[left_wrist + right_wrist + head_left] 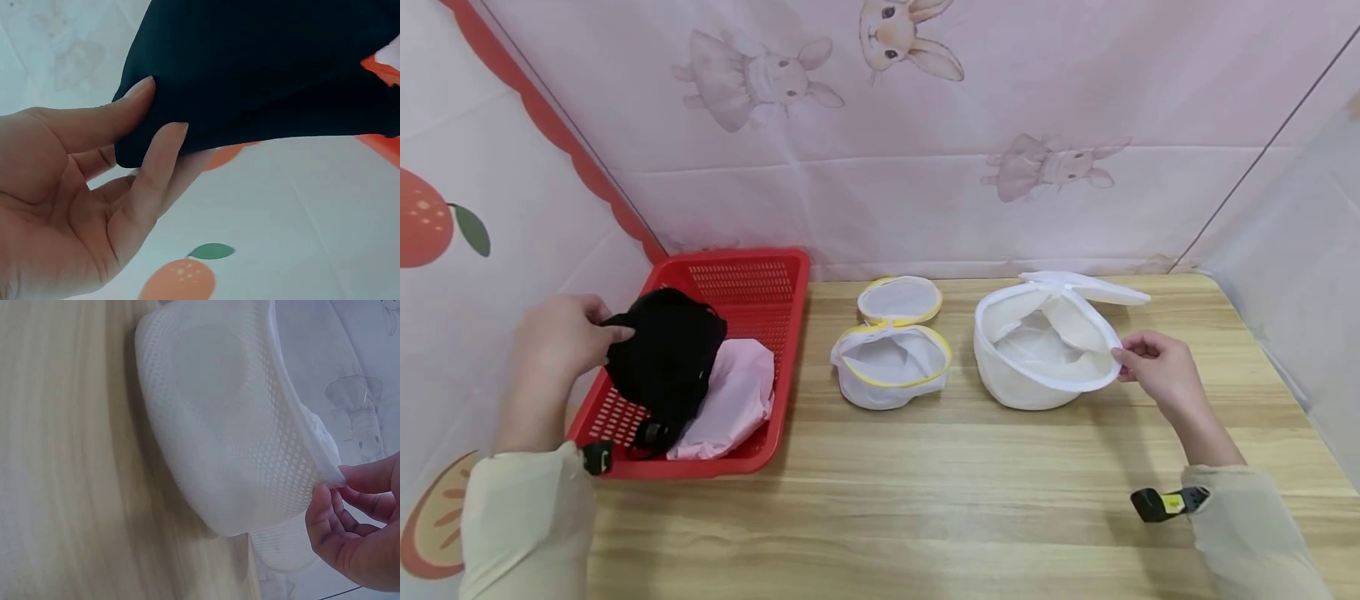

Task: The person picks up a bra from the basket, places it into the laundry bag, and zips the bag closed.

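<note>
My left hand (561,337) pinches the edge of a black bra (662,350) between thumb and fingers. The bra hangs over a red basket (801,317), covering part of its left side. Up close in the left wrist view, the bra's smooth dark cloth (250,69) passes between the thumb and fingers. Beside it in the basket lies a pink cloth (737,400). At the right, my right hand (1161,367) grips the white rim of a round mesh laundry bag (1026,392) with its lid folded back. The bag's honeycomb mesh side (206,425) fills much of the right wrist view.
Between the basket and the white bag stands a smaller mesh laundry bag (876,392) with yellow trim, its lid (901,298) folded back. All stand on a wood-grain table (910,508). Printed curtains (880,200) enclose the back and sides.
</note>
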### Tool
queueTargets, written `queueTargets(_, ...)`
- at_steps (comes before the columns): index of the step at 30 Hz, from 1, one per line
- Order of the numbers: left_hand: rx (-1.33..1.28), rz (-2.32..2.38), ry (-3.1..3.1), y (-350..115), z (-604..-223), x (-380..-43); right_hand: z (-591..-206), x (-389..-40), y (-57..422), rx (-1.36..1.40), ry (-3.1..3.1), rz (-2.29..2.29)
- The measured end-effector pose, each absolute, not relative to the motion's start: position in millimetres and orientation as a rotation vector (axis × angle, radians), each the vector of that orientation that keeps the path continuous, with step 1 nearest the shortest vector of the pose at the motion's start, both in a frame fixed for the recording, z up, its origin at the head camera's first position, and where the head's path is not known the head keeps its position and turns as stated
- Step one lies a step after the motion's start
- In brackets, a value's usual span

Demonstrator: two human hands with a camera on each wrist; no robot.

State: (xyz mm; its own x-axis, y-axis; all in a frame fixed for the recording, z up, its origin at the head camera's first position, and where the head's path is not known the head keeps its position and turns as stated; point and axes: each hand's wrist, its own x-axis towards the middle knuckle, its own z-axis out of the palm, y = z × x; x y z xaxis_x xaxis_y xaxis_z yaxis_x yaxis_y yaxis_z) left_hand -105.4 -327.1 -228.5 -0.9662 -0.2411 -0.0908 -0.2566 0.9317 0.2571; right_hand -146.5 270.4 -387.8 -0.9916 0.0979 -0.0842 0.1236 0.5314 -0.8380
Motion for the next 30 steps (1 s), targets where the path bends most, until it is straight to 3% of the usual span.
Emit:
queueTargets(21,-0.438,0.548,3.170,-276.9,-192.0,-97.5,-380.2,-150.4,260.0,0.092,2.712,-1.576)
queueTargets(30,-0.323,0.594,3.213,-249.5,-183.6,-97.2,-377.0,-151.1,255.1,0.071,2.707,-1.589)
